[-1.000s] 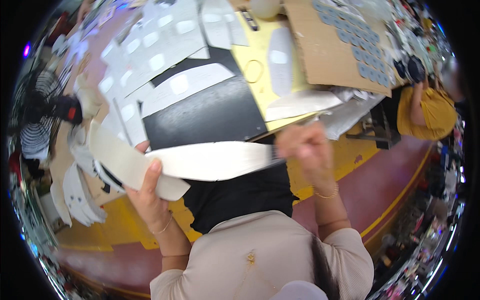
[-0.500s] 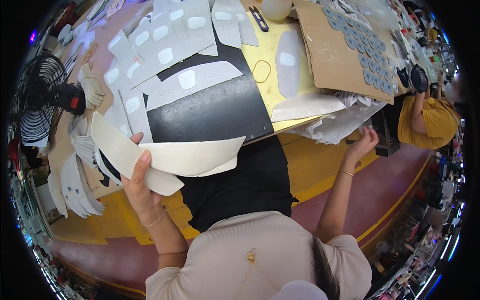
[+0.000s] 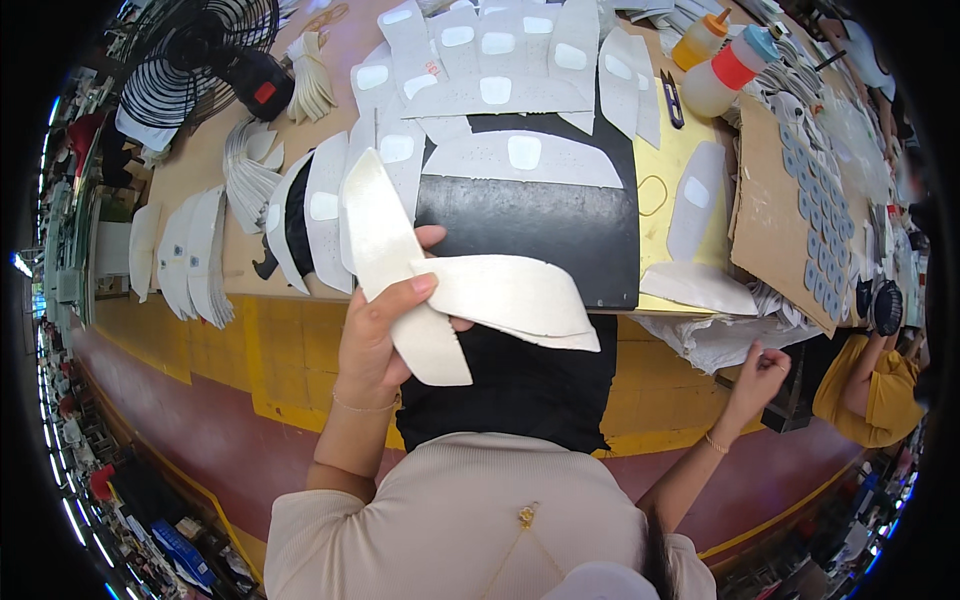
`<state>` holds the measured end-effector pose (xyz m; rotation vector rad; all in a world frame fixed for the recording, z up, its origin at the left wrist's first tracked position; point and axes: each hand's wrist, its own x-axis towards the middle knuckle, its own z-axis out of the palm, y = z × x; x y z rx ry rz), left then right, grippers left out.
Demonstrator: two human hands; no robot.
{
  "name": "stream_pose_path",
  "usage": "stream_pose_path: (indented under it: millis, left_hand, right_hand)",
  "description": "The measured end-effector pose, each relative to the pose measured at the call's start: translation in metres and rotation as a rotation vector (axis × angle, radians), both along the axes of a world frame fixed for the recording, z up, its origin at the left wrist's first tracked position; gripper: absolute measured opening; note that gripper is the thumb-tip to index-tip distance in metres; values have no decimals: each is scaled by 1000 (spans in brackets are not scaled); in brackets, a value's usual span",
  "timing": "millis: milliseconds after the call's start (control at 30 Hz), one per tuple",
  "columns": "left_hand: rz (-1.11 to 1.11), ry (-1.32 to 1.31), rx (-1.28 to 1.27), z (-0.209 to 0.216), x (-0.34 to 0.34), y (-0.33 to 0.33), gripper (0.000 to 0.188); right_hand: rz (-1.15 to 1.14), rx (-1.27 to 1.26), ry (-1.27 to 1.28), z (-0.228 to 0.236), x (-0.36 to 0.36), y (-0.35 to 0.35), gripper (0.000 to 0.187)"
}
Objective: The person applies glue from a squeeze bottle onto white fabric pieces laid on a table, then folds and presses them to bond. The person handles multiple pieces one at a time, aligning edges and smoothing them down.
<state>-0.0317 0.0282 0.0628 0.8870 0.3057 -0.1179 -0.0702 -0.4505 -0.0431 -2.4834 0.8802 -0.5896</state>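
Note:
My left hand [image 3: 385, 325] is closed around several cream, curved flat pieces, held over the table's front edge. One long piece [image 3: 375, 215] points up and away; another [image 3: 510, 295], with a second layer under its lower edge, reaches right across it. My thumb presses where they cross. My right hand [image 3: 760, 380] hangs off the front edge at the right, fingers curled in, with nothing visible in them. Closest to it is a white plastic bag [image 3: 690, 345]. Beyond my left hand, a grey curved piece with a white patch [image 3: 560, 165] lies on the black mat [image 3: 540, 240].
More patched grey pieces [image 3: 500, 95] cover the far table. At left stand a black fan [image 3: 200, 50] and stacked pieces [image 3: 195, 255]. On the right are thread snips [image 3: 672, 100], bottles [image 3: 730, 75], a yellow sheet [image 3: 655, 225], cardboard with grey-blue shapes [image 3: 770, 210] and a co-worker in yellow [image 3: 870, 395].
The whole view has shifted, so the table sits further right and lower. The cream pieces in my left hand have turned slightly, the long one more upright. My right hand remains beside the bag.

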Motion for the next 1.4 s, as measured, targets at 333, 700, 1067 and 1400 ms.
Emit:
stream_pose_path:
  millis: [333, 700, 1067, 1400]
  left_hand:
    - [-69, -54, 52, 10, -9, -5, 56]
    - [-67, -177, 95, -4, -23, 28, 64]
    - [-391, -271, 62, -14, -24, 1, 75]
    - [-436, -204, -48, -14, -25, -13, 82]
  right_hand:
    - [1427, 377, -23, 111, 56, 243, 42]
    - [1419, -171, 446, 128, 147, 254, 41]
    - [1410, 120, -538, 147, 97, 261, 53]
    - [1368, 121, -716, 125, 88, 257, 46]
